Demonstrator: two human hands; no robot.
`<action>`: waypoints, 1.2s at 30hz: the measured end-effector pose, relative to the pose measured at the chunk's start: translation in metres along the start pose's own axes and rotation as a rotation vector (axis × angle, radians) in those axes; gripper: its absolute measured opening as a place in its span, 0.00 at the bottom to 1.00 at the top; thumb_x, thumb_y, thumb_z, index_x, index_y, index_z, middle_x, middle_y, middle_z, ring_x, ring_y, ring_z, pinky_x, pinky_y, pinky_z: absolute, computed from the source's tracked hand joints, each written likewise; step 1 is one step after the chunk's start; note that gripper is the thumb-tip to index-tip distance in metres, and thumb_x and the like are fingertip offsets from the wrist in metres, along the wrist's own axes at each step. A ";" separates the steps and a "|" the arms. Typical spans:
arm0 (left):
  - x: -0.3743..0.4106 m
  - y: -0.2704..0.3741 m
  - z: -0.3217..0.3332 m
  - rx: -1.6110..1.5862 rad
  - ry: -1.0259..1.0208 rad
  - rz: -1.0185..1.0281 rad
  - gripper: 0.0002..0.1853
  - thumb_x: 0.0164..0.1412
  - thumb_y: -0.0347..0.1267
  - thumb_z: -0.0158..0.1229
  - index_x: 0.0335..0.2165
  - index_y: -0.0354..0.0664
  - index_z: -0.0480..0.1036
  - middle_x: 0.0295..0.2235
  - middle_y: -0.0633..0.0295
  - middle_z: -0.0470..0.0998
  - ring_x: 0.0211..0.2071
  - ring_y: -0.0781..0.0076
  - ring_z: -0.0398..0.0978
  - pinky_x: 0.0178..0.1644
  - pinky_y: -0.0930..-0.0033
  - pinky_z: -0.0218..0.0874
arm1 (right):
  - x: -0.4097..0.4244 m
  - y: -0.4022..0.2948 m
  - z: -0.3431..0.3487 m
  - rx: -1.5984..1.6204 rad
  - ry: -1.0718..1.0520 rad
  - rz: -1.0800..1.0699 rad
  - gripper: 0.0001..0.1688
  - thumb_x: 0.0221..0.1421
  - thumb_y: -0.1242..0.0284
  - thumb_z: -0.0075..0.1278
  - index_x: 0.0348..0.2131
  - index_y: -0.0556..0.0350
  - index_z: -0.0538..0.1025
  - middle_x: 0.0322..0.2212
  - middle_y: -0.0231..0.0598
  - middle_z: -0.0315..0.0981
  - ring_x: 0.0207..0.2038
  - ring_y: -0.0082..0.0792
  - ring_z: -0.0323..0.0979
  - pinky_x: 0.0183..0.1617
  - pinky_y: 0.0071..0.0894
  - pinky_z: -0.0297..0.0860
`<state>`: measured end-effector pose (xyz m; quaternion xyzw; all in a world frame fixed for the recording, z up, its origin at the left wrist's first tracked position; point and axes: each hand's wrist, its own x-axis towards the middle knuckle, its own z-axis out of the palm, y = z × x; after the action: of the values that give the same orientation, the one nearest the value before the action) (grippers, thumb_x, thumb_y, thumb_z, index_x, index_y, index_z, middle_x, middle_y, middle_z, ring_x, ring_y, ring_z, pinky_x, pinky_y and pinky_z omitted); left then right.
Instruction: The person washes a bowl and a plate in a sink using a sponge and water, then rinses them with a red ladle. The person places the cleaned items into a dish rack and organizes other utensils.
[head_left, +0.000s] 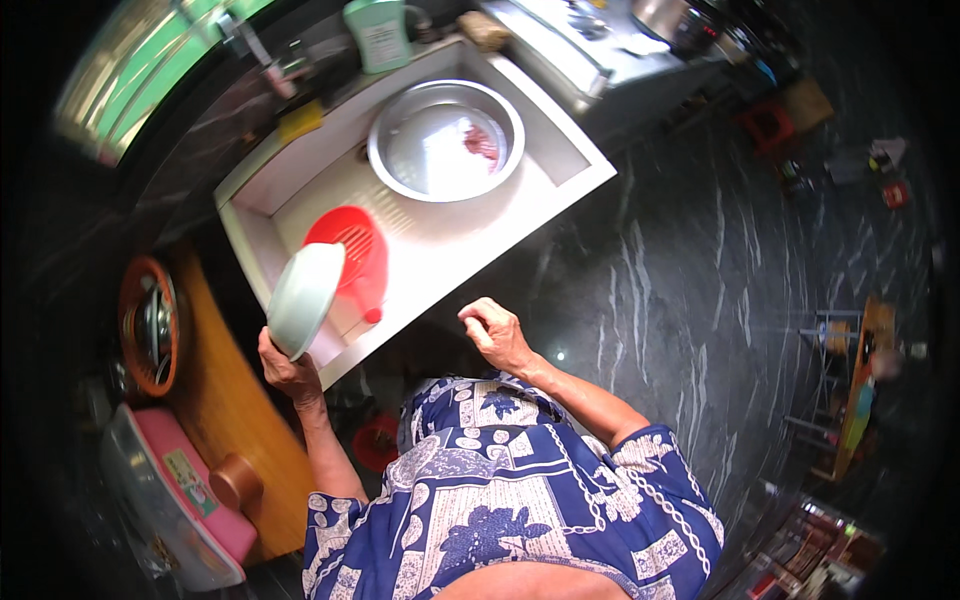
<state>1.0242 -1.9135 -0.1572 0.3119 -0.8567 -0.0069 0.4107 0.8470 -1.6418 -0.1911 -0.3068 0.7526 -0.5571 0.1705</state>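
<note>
My left hand grips a pale green bowl by its lower edge, tilted on its side above the left end of a white sink. Right behind the bowl, a red slotted plastic basket stands inside the sink, partly covered by it. My right hand hangs in front of the sink's near edge, fingers curled, with nothing visible in it. A large metal basin sits at the sink's far side, holding what looks like water and some reddish pieces.
A faucet, a yellow sponge and a green jug line the sink's back. On the left, a wooden counter bears an orange basket of metalware, a pink-and-clear container and a copper-coloured cup. A red bucket is below.
</note>
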 end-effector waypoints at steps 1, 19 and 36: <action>0.006 0.001 0.013 -0.037 -0.023 -0.068 0.19 0.61 0.39 0.52 0.43 0.34 0.66 0.34 0.48 0.73 0.32 0.45 0.73 0.35 0.56 0.66 | -0.002 0.008 -0.008 0.005 0.039 0.060 0.05 0.51 0.80 0.46 0.31 0.61 0.73 0.28 0.44 0.71 0.28 0.39 0.72 0.33 0.31 0.69; 0.033 0.280 0.231 -1.471 -1.119 -1.060 0.14 0.56 0.26 0.46 0.37 0.23 0.67 0.25 0.49 0.76 0.19 0.64 0.76 0.19 0.74 0.69 | 0.002 0.117 -0.090 0.450 0.457 0.532 0.19 0.57 0.73 0.48 0.45 0.66 0.65 0.30 0.43 0.74 0.23 0.25 0.72 0.25 0.21 0.71; 0.099 0.307 0.364 -1.378 -0.454 -1.352 0.11 0.59 0.25 0.49 0.38 0.25 0.63 0.32 0.46 0.71 0.27 0.48 0.77 0.27 0.56 0.74 | 0.066 0.245 -0.176 0.459 0.280 0.761 0.10 0.57 0.75 0.45 0.39 0.61 0.69 0.25 0.40 0.74 0.19 0.26 0.72 0.20 0.23 0.69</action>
<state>0.5579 -1.8083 -0.2472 0.4193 -0.3656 -0.7961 0.2382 0.6257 -1.5088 -0.3597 0.1150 0.6847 -0.6430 0.3233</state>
